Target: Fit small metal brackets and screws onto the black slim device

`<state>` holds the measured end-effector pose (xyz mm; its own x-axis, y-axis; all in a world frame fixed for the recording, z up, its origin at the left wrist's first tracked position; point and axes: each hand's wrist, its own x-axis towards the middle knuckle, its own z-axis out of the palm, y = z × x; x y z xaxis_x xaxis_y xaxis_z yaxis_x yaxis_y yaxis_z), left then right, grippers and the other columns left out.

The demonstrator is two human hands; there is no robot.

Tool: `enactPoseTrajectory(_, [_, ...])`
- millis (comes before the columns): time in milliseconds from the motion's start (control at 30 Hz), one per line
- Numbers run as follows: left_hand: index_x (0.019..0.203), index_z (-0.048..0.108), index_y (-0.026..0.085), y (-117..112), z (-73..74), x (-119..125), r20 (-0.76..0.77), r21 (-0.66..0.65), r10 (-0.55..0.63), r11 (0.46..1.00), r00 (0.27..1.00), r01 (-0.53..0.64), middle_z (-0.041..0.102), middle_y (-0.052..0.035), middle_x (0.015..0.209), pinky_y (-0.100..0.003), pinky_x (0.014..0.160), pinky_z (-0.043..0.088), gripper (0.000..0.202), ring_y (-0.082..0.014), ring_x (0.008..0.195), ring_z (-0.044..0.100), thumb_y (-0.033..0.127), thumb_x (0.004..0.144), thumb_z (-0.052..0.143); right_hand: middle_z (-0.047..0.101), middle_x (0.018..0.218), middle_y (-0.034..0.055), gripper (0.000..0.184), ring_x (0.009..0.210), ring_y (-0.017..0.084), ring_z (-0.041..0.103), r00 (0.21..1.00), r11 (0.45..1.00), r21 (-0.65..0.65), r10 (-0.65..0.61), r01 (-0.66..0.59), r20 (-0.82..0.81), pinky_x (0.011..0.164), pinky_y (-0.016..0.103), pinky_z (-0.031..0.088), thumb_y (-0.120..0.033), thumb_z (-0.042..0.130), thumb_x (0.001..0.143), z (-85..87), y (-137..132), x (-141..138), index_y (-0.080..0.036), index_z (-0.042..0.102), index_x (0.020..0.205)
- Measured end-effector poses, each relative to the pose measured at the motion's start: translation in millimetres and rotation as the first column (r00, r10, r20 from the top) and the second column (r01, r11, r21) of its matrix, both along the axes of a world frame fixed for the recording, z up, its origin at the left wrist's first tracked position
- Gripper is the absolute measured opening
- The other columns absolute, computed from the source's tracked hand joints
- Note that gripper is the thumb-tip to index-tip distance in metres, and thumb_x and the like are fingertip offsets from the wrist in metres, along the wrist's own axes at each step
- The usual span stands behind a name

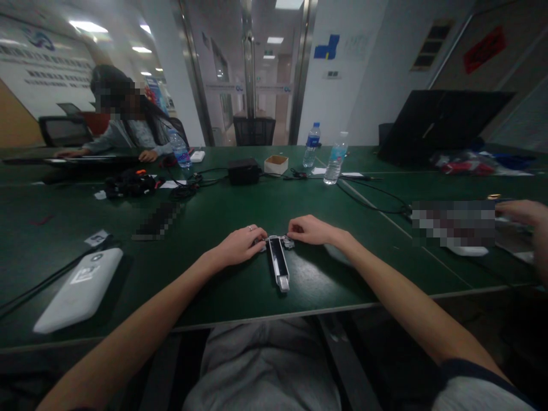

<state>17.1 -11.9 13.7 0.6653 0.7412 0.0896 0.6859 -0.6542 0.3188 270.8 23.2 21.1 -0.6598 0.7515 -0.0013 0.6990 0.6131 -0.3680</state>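
A slim device (279,260) with a dark top and white edges lies on the green table in front of me, its pale blocky end pointing towards me. At its far end a small silvery piece (289,242) sticks out to the right, and a similar one on the left is mostly hidden by fingers. My left hand (242,244), with a ring on one finger, is closed with its fingertips at the left piece. Curled fingers of my right hand (312,230) meet the right piece. What kind of device it is, I cannot tell.
Left on the green table (240,291) lies a white rounded device (81,288) with a cable. Further back are a black box (243,171), an open small carton (276,165), cables and water bottles (336,158). One person sits at back left; another's hand (524,212) shows at right.
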Motion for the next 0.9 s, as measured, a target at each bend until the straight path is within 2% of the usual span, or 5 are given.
enactPoseTrajectory(467, [0.111,0.057,0.019,0.9,-2.5,-1.9,-0.001,0.010,-0.005,1.000,1.000,0.005,0.058,-0.0072,0.104,-0.030,0.078,0.044,0.028,-0.0195,0.090,0.056,0.034,0.094,0.042,0.065,0.081,0.0040,0.019,0.069,0.014,0.057,1.000,1.000,0.008,-0.011,0.011,-0.012,0.061,0.024,0.038,-0.033,0.054,0.088,-6.5,5.8,1.2,-0.017,0.064,0.087])
enactPoseTrajectory(667, [0.112,0.057,0.019,-1.6,1.1,-2.2,-0.015,0.005,0.003,1.000,1.000,-0.003,0.057,-0.0073,0.107,-0.029,0.078,0.045,0.028,-0.0191,0.090,0.056,0.034,0.094,0.041,0.065,0.085,0.0058,0.014,0.075,0.016,0.058,0.999,0.999,0.029,-0.022,0.023,-0.025,0.066,0.025,0.041,-0.027,0.055,0.088,-6.7,7.7,1.2,-0.016,0.064,0.088])
enactPoseTrajectory(900, [0.112,0.057,0.019,-0.9,-1.5,-3.3,-0.006,0.017,-0.006,1.000,1.000,0.006,0.057,-0.0072,0.109,-0.030,0.078,0.045,0.028,-0.0192,0.092,0.057,0.035,0.094,0.041,0.066,0.085,0.0030,0.016,0.072,0.014,0.059,0.989,0.998,-0.059,0.001,-0.010,-0.147,0.064,0.024,0.043,-0.026,0.059,0.083,-1.8,2.5,2.9,-0.017,0.065,0.094])
